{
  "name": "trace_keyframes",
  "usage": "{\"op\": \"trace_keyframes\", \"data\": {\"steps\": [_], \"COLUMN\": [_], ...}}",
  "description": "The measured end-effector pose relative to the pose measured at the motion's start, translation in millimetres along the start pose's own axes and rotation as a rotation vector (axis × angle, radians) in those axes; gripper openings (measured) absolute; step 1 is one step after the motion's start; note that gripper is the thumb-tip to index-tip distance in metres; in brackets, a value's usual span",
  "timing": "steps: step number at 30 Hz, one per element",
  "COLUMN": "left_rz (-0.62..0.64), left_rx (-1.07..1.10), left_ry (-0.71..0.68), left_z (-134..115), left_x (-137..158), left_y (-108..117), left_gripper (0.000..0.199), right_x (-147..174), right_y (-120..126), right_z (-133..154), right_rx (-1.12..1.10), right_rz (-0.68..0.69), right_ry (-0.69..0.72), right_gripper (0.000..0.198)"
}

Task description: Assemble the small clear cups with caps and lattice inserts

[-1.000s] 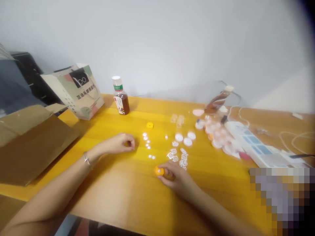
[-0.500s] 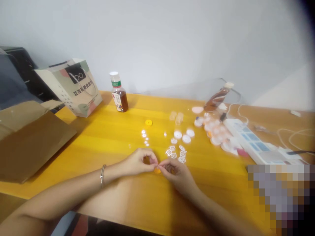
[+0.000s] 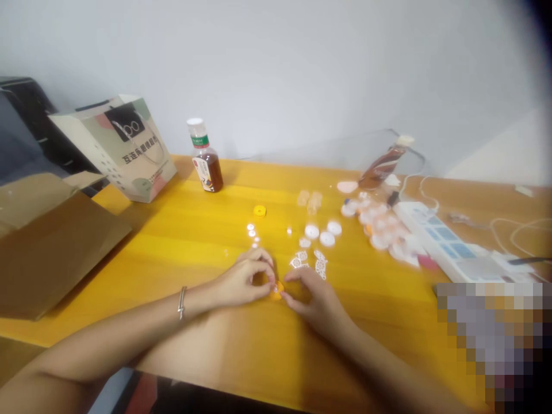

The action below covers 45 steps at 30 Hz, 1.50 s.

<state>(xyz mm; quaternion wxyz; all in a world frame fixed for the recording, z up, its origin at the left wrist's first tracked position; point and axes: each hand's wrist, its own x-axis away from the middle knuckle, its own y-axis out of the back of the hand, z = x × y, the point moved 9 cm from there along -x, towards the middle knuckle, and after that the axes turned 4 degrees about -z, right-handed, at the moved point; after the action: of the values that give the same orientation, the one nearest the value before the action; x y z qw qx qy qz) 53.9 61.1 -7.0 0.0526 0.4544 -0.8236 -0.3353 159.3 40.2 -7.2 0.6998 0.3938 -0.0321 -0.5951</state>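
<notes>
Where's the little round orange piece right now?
In the head view, the small round orange piece is just below the middle, between the left hand and the right hand.

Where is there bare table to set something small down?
Bare table lies between the cardboard box and left hand, between both hands and the near edge, and between the right hand and white-blue strip. It's crowded beyond the right hand, with lacy white pieces and white discs, and at the orange disc between the hands.

We wear a thin, silvery bracelet (image 3: 181, 303) on our left wrist (image 3: 194, 301). Our right hand (image 3: 314, 296) and forearms (image 3: 379, 365) are bare.
</notes>
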Motion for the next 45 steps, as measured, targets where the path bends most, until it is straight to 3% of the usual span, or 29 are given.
{"op": "trace_keyframes", "data": {"steps": [6,23,28,35,45], "left_rz": [0.066,0.023,-0.013,-0.025,0.005], "left_rx": [-0.053,-0.126,-0.194,-0.382,-0.427], "left_ry": [0.008,0.02,-0.087,-0.36,-0.322], "left_z": [2.2,7.5,-4.6,-19.2,-18.9], "left_x": [-0.5,0.2,12.6,48.1,43.8], "left_y": [-6.0,-6.5,4.1,-5.0,-10.2], "left_gripper": [0.005,0.008,0.015,0.041,0.041], "right_x": [6.3,10.4,13.7,16.1,15.0], "right_y": [-8.5,-12.9,-13.8,-11.7,-10.5], "right_z": [7.5,5.5,2.4,1.4,4.1], "right_rx": [0.043,0.052,0.036,0.062,0.107], "right_rz": [0.065,0.081,0.077,0.037,0.029], "right_ry": [0.119,0.118,0.116,0.13,0.171], "right_gripper": [0.021,0.016,0.017,0.016,0.015]}}
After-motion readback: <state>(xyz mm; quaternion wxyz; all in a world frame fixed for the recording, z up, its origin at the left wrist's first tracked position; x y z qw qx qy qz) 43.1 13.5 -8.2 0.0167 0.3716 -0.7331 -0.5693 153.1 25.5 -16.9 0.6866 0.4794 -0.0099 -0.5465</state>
